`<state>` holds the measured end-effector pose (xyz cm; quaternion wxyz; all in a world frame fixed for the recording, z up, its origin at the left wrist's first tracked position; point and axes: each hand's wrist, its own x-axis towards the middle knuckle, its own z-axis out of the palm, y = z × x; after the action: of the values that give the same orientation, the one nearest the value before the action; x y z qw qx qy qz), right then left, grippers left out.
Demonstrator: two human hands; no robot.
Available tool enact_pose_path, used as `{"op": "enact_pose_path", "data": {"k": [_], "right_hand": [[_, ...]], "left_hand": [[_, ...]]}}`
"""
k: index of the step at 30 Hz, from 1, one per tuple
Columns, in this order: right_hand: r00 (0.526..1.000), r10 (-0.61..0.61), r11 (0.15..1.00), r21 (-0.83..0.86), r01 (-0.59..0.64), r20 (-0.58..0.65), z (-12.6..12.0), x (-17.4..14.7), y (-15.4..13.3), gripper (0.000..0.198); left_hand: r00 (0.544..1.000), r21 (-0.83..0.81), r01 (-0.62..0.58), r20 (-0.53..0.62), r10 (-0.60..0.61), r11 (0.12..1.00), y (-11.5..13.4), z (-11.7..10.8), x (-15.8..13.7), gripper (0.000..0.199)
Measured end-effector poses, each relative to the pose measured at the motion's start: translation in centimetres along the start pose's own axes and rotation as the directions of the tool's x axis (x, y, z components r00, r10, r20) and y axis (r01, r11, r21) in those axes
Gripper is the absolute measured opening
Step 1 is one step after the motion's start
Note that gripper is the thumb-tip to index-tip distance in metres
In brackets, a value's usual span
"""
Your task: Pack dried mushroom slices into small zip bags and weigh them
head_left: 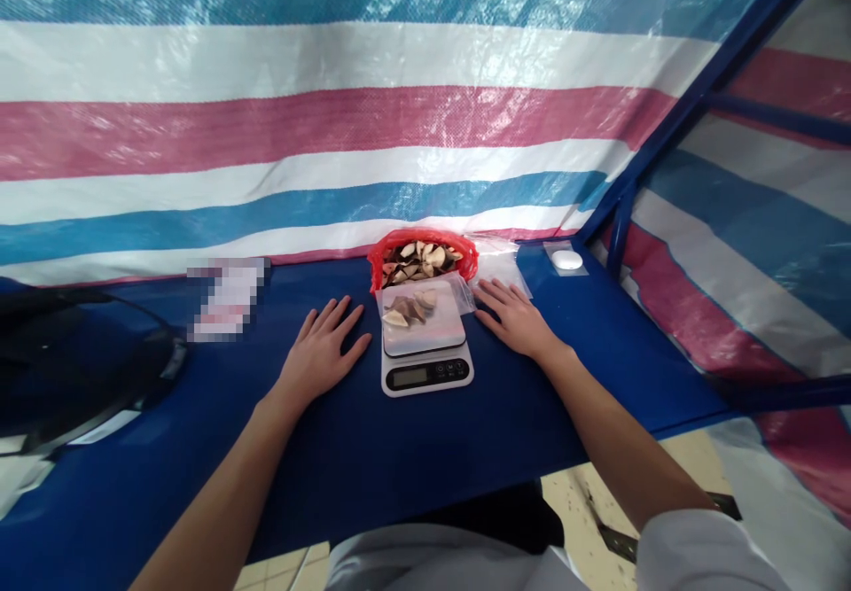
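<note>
My left hand (324, 349) rests flat on the blue table, fingers spread, to the left of a white kitchen scale (392, 377). On the other side of the scale lies my right hand (513, 314), palm down with its fingers apart, close to some clear plastic bags (502, 260). A clear bag with several brown-and-cream dried slices (410, 309) sits on the weighing plate. Whether the scale's dark display shows a reading, I cannot tell. Right behind the scale stands a red mesh basket or bag (377, 265), filled with more dried slices (425, 259).
A white rounded case (566, 260) lies on a small clear bag at the back right. At the left are a blurred-out paper (230, 299) and a large black object (80, 369). Striped tarpaulin (319, 130) and blue frame bars (698, 99) bound the table (412, 458).
</note>
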<state>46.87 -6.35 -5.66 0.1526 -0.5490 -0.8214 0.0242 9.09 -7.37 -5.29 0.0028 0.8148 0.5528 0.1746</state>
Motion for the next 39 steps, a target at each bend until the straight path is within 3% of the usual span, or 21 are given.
{"op": "enact_pose_path", "data": {"k": [5,9,13,18,25,29,35,39], "right_hand": [[0.989,0.054,0.983,0.179,-0.028,-0.141,-1.3,0.3,-0.6,0.047],[0.955,0.196,0.885,0.460,-0.073,-0.225,-2.4,0.9,-2.3,0.039],[0.932,0.322,0.720,0.682,-0.125,-0.169,-2.3,1.7,-3.9,0.036],[0.916,0.394,0.467,0.875,-0.132,-0.072,-1.6,2.6,-4.4,0.041],[0.913,0.405,0.321,0.929,-0.184,0.040,-2.3,2.8,-4.4,0.037],[0.933,0.354,0.312,0.932,-0.182,0.064,-3.0,2.6,-4.6,0.038],[0.966,0.257,0.390,0.912,-0.128,0.025,-4.6,3.0,-5.0,0.035],[0.983,0.185,0.457,0.886,-0.077,-0.010,-6.3,3.8,-5.6,0.036]], "left_hand": [[0.998,-0.078,-0.011,-0.069,0.006,0.997,0.6,-1.0,0.8,0.056],[0.987,-0.192,-0.090,-0.146,0.062,0.977,2.4,-2.3,1.9,0.051],[0.973,-0.295,-0.213,-0.150,0.175,0.932,4.4,-2.7,3.0,0.046],[0.964,-0.308,-0.266,-0.102,0.247,0.913,5.5,-2.3,3.6,0.047],[0.955,-0.301,-0.295,-0.059,0.291,0.907,5.7,-2.8,3.7,0.048],[0.961,-0.340,-0.273,-0.057,0.269,0.900,5.8,-3.0,3.9,0.044],[0.969,-0.433,-0.244,-0.140,0.202,0.868,6.8,-3.0,5.6,0.040],[0.989,-0.532,-0.147,-0.092,0.116,0.834,8.1,-3.6,7.8,0.043]]}}
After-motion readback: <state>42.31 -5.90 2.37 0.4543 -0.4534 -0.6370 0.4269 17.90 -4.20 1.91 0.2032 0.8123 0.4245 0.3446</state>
